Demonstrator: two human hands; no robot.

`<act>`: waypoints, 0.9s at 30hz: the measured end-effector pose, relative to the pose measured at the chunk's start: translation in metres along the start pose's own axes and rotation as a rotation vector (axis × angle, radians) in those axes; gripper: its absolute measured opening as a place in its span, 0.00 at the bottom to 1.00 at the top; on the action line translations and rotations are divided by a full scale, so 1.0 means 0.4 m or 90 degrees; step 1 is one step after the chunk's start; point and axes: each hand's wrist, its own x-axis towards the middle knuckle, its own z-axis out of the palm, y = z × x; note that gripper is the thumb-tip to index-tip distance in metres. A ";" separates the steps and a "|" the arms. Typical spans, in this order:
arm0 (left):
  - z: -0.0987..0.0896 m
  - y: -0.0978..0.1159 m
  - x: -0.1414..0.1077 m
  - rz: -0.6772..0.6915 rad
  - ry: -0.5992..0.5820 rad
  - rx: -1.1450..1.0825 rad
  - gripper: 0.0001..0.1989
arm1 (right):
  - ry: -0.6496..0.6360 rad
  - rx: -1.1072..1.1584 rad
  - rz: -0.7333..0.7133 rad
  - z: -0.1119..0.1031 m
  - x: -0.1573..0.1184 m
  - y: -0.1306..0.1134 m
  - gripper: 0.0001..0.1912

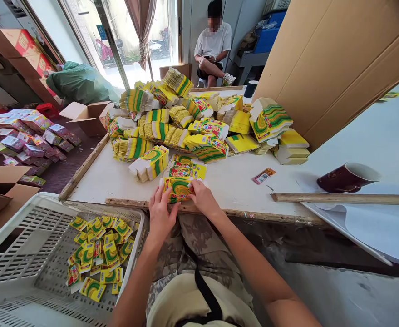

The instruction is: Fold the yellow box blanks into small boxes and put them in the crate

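A small yellow-and-green printed carton (178, 188) lies at the table's front edge between my hands. My left hand (161, 212) holds its left end, fingers on top and thumb near the front side. At its right end, my right hand (202, 196) has its fingers pinched on the white end flap. Just behind lie a few flat cartons (187, 169), partly overlapped. A bundle of cartons (151, 162) stands to their left. Farther back, a large heap of bundled flat yellow cartons (172, 122) covers the table (240, 181).
A white plastic crate (46, 200) with several yellow cartons (97, 254) stands low at left. A dark mug (345, 178), a wooden strip (349, 198) and a small sachet (263, 176) lie at right. Cardboard (338, 59) leans at right. A person (214, 43) sits at the back.
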 end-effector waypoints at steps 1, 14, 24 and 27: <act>0.002 -0.012 0.016 0.005 -0.026 0.054 0.23 | -0.005 0.000 0.011 -0.002 0.002 -0.001 0.14; -0.004 0.001 -0.015 -0.054 0.162 -0.213 0.31 | -0.012 0.111 0.077 -0.107 0.012 -0.082 0.15; -0.021 0.124 -0.023 -0.290 0.338 -0.844 0.26 | -0.118 0.524 -0.027 -0.064 -0.128 -0.207 0.16; -0.014 0.096 -0.042 -0.270 0.384 -0.698 0.27 | -0.184 0.655 0.003 -0.051 -0.146 -0.205 0.21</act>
